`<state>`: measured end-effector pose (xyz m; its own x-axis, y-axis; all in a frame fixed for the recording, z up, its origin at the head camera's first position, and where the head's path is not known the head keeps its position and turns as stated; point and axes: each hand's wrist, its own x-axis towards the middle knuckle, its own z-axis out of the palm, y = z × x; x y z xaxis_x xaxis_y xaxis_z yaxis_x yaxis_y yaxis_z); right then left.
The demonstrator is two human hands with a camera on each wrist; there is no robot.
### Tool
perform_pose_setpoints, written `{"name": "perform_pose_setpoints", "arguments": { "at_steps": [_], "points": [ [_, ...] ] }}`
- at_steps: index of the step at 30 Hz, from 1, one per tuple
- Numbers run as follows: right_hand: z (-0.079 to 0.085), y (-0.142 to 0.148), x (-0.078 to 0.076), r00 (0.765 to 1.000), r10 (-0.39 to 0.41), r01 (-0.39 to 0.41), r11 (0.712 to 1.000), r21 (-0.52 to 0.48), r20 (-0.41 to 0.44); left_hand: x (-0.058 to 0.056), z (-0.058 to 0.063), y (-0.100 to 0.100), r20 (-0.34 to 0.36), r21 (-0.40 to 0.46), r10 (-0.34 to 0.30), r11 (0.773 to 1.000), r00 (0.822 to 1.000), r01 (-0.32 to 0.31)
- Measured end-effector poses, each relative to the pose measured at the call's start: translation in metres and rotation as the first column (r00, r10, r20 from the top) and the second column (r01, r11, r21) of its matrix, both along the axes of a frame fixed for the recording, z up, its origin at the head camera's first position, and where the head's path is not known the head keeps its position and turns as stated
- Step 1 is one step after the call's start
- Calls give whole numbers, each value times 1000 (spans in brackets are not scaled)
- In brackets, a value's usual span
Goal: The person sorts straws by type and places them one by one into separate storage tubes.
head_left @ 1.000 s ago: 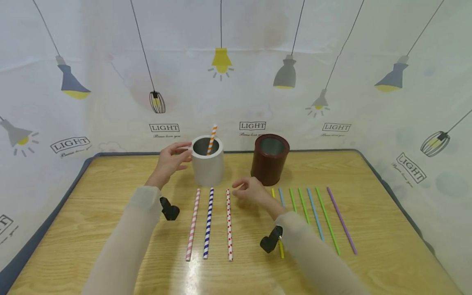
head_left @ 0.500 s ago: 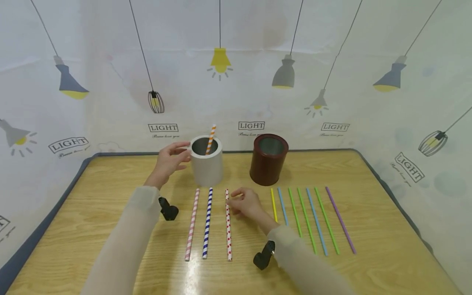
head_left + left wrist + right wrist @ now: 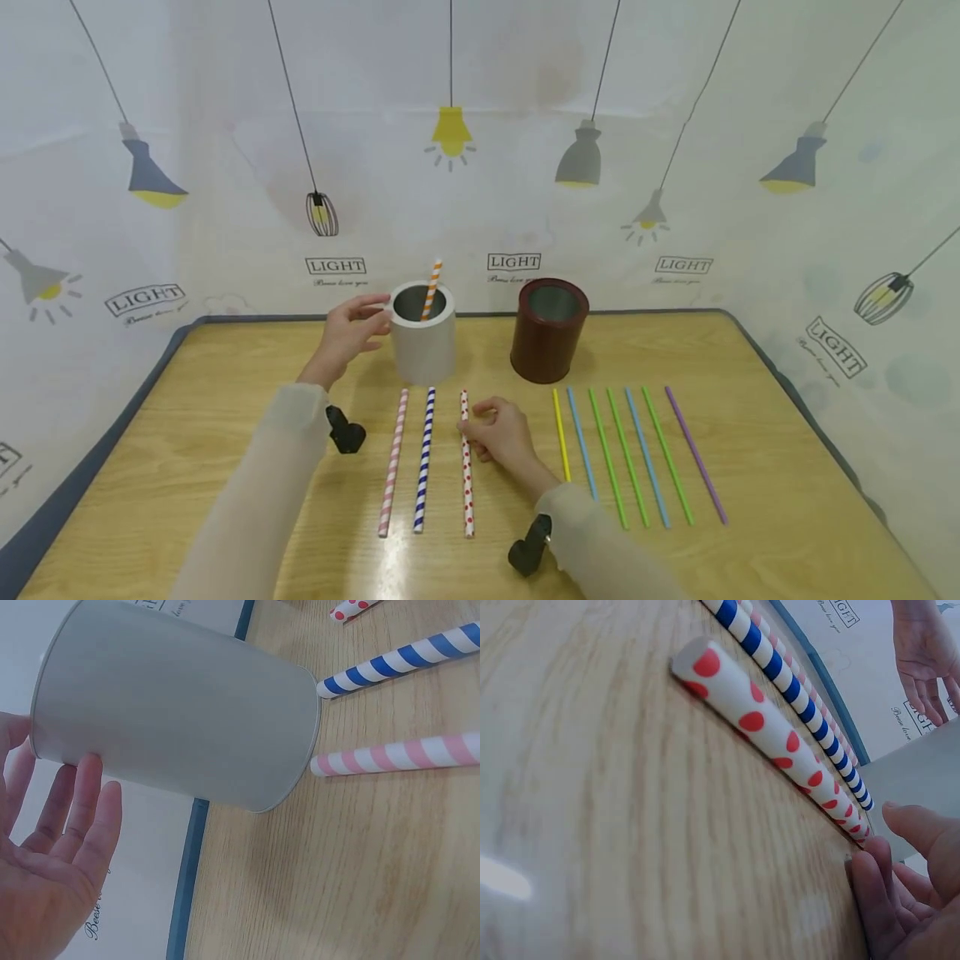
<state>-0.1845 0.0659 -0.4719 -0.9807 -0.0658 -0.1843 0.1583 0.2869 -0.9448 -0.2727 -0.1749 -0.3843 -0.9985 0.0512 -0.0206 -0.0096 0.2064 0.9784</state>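
My left hand is at the left side of a white cylindrical canister, its fairly straight fingers at the rim and wall. An orange-and-white striped paper straw stands tilted inside that canister. My right hand is low over the table at a red-dotted paper straw, which lies flat. Its thumb overlaps the straw's upper part in the head view; in the right wrist view, thumb and fingers stand apart beside the far end. Left of it lie a blue-striped straw and a pink-striped straw.
A dark red canister stands right of the white one. Several thin plastic straws, among them a yellow straw and a purple straw, lie in a row on the right of the wooden table. A printed curtain hangs behind.
My right hand has moved left and toward me, from near the dark red canister to the red-dotted straw. My left hand has stayed at the white canister.
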Motion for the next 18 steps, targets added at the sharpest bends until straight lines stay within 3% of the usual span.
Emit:
{"name": "perform_pose_setpoints", "arguments": {
  "at_steps": [9,18],
  "points": [
    [-1,-4,5,997,-10,19,992,124,-73,-1,-2,-1,-13,-13,-5,1000,1000,5],
    [0,-7,5,994,21,7,965,261,-105,-1,0,0,-5,-9,-5,1000,1000,5]
  ]
}}
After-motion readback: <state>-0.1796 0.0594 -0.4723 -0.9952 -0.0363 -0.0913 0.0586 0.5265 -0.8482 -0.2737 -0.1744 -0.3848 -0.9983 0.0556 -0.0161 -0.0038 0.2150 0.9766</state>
